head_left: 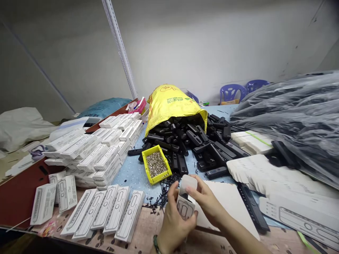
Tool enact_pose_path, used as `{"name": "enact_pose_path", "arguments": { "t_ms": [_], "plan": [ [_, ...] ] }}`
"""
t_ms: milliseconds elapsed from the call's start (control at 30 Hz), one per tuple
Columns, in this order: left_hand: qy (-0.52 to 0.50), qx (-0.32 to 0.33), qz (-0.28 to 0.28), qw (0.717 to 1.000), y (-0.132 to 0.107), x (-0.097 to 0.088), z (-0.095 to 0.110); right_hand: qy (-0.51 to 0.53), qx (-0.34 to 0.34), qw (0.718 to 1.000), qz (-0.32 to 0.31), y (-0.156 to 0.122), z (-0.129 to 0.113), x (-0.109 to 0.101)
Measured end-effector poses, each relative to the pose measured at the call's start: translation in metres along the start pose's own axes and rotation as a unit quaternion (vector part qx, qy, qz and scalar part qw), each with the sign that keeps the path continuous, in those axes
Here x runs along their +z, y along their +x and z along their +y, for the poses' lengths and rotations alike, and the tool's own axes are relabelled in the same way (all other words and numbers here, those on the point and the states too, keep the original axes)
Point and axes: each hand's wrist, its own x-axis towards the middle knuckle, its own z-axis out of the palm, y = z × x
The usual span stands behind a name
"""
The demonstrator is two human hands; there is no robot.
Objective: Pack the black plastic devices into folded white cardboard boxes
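Both hands meet low in the middle of the view around one small white printed box (pixel 186 197) with its top flap raised. My left hand (pixel 173 220) wraps the box from below and behind. My right hand (pixel 208 201) pinches its upper side near the open flap. Something dark shows inside the open end. Just beyond the box lie scattered small black screws (pixel 162 192) and a yellow bin (pixel 156 164) full of small silver screws.
A yellow sack (pixel 172 104) spills black plastic parts (pixel 201 141) across the blue table. Closed white boxes are stacked at left (pixel 106 148), with a row lying flat (pixel 106 208) near the front edge. Flat unfolded cartons (pixel 286 187) and grey plastic bags (pixel 299 113) fill the right.
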Motion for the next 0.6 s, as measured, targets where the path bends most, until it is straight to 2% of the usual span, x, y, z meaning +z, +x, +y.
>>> {"name": "enact_pose_path", "arguments": {
  "t_ms": [67, 200, 300, 433, 500, 600],
  "plan": [
    [0.045, 0.044, 0.016, 0.998, 0.001, 0.000, -0.004, -0.058, -0.044, 0.997, 0.004, -0.003, 0.003, -0.001],
    [0.131, 0.120, 0.051, 0.983, 0.007, -0.003, -0.006, -0.197, -0.163, 0.962, -0.093, -0.009, 0.006, -0.004],
    [0.203, 0.176, 0.077, 0.960, 0.010, -0.004, -0.007, -0.217, -0.142, 0.962, -0.089, -0.011, 0.004, -0.006],
    [0.215, 0.235, 0.102, 0.942, 0.009, -0.003, -0.008, -0.192, -0.129, 0.970, -0.076, -0.012, -0.001, -0.012],
    [0.202, 0.238, 0.102, 0.945, 0.008, -0.003, -0.007, -0.189, -0.140, 0.969, -0.082, -0.014, -0.001, -0.013],
    [0.166, 0.194, 0.073, 0.964, 0.005, -0.003, 0.000, -0.207, -0.151, 0.964, -0.079, -0.020, 0.003, -0.009]
  ]
}}
